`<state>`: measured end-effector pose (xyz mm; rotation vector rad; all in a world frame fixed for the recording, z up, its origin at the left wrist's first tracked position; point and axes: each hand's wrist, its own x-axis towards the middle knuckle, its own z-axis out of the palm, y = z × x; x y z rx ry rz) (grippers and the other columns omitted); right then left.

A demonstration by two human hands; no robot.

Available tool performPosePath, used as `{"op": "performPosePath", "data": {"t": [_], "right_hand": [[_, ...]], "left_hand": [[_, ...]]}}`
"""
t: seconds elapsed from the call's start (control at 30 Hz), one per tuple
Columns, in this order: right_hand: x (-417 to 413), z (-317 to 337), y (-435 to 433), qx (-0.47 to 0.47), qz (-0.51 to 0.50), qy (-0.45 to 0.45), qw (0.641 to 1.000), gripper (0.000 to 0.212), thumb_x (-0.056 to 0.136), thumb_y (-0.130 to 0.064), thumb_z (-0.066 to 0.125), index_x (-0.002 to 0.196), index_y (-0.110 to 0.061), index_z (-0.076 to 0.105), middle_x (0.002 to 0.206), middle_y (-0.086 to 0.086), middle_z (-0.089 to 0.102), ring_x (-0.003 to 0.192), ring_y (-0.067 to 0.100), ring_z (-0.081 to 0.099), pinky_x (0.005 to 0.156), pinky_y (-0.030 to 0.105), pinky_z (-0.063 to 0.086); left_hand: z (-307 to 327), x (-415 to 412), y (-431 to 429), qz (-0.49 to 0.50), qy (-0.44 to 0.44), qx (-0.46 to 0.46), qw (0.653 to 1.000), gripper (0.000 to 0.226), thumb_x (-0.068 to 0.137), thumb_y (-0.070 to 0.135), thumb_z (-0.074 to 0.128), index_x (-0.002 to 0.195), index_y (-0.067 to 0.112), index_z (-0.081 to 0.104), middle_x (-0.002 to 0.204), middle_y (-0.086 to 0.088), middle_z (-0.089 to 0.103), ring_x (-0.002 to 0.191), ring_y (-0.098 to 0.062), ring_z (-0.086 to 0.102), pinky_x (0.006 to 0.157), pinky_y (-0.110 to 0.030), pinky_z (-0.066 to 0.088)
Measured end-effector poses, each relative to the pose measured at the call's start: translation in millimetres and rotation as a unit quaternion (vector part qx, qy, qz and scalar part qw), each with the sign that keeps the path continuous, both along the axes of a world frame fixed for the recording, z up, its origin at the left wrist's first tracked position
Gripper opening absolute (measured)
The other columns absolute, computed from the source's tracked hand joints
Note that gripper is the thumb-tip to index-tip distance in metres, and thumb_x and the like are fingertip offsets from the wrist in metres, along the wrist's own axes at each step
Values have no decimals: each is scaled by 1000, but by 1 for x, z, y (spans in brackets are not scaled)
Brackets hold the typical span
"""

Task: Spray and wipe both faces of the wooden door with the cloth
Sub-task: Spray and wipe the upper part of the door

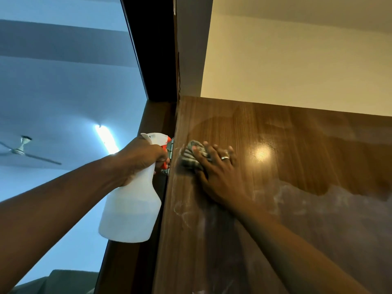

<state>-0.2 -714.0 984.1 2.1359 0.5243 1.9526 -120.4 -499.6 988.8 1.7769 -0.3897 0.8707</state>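
At the door's upper hinge edge: grey cloth (189, 155), crumpled, lying against the wooden door (297, 145) face.
Right hand (216, 172): fingers spread straight, pressing the cloth to the wood.
Left hand (142, 158): curled round the neck of the white spray bottle (131, 209), just beside the door edge.
Door face: hazy smears low, glossy patch above.

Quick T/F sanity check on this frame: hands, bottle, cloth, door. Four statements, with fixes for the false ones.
1. The left hand grips the spray bottle. True.
2. The cloth lies on the floor. False: the right hand presses it flat against the door face.
3. The bottle's trigger is blue. False: it is orange.
4. A ceiling fan shows at the left. True.
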Motion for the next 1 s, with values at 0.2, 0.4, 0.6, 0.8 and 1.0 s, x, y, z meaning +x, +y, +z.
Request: {"op": "performPosePath", "data": {"t": [0.2, 0.4, 0.6, 0.8, 1.0], "right_hand": [[-2, 65, -2, 188, 8, 2, 982, 57, 100, -56, 20, 154, -44, 6, 165, -1, 10, 151, 29, 9, 120, 56, -4], [-8, 94, 110, 88, 27, -21, 995, 55, 98, -52, 32, 151, -40, 27, 161, 2, 25, 147, 33, 21, 118, 57, -6], [1, -21, 71, -14, 22, -13, 1000, 59, 96, -57, 30, 152, -38, 27, 161, 4, 25, 146, 31, 26, 119, 53, 0], [-7, 15, 5, 152, -9, 29, 988, 59, 101, -57, 18, 155, -40, 2, 166, 1, -2, 152, 29, 1, 119, 59, -5], [0, -14, 73, 19, 1, 9, 1000, 62, 98, -55, 35, 155, -40, 16, 164, 5, 16, 148, 34, 20, 118, 61, 0]], "left_hand": [[-5, -3, 12, -9, -1, 12, 1000, 63, 46, 22, 61, 108, 14, 58, 104, -19, 62, 98, -36, 61, 85, -51, 54], [-5, -3, 19, -14, -30, 4, 999, 63, 45, 21, 60, 107, 13, 61, 103, -18, 63, 99, -34, 60, 86, -49, 54], [-21, -9, 15, -10, -17, -25, 1000, 28, 75, 5, 59, 103, 5, 56, 89, -15, 58, 90, -31, 59, 72, -33, 50], [-34, -9, 11, -45, 7, -14, 999, 14, 82, 5, 57, 96, 8, 60, 91, -15, 63, 85, -25, 61, 73, -35, 51], [-45, -10, 4, -22, -17, -22, 999, 13, 82, 1, 53, 72, 9, 56, 71, -9, 61, 56, -12, 63, 58, -26, 48]]}}
